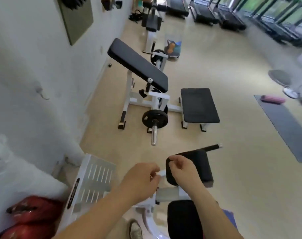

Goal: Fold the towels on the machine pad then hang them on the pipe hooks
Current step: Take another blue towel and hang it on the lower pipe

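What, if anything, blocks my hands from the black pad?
Nothing visible. The right hand is at the pad's upper left corner; the left hand, pinching something small and white, is beside its left edge.

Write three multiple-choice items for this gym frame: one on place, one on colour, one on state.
1. Where does the pink rolled mat lie?
A. on the grey floor mat
B. on the flat black bench
C. on a treadmill

2. What colour is the shiny bag at lower left?
A. blue
B. red
C. green

3. What is the left hand doing?
A. lying flat on a pad
B. gripping the silver bar
C. pinching a small white piece

Key:
1 A, the roll rests on the mat's far end.
2 B, the bag is plainly red.
3 C, curled fingertips close on the white piece.
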Demonstrator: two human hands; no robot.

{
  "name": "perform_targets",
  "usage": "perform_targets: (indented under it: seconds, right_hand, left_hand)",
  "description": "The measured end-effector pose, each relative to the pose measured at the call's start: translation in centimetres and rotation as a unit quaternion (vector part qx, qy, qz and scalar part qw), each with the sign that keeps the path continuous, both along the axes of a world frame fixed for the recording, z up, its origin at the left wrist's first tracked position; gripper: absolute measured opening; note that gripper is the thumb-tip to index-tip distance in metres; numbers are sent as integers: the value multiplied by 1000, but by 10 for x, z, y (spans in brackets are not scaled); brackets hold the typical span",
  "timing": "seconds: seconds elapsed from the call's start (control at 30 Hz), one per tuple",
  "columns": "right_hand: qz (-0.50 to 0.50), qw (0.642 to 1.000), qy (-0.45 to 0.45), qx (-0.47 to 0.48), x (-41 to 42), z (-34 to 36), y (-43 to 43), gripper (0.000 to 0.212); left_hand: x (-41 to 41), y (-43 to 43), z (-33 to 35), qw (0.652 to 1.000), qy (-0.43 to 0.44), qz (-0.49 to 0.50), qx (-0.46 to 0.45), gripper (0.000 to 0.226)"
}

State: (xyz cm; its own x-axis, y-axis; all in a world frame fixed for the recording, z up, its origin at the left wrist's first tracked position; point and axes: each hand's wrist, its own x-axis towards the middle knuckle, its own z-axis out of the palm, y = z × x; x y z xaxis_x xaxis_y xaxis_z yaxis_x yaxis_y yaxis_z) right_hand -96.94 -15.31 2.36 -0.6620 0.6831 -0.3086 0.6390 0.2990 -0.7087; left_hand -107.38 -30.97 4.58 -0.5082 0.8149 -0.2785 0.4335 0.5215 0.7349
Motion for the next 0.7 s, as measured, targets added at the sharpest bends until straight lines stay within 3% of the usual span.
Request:
perform_targets:
  seconds: [0.17,0.33,0.4,0.47,0.7]
  right_hand:
    - [-40,993,-100,51,124,-45,12,29]
    - [-34,964,-241,106,226,-91,33,31]
    - [-44,956,-273,96,261,-103,47,38]
    - [-50,956,-279,78,294,-117,61,39]
    - [-107,968,-208,-94,365,-145,78,39]
  left_hand:
    - [100,23,-37,994,-65,-76,-52,10]
    - [181,64,-68,985,-76,-129,-81,32]
    - [211,87,-82,981,-92,-141,-96,29]
    - [240,108,-97,975,-101,-162,-116,28]
    - [306,148,-130,939,-78,-270,-200,57]
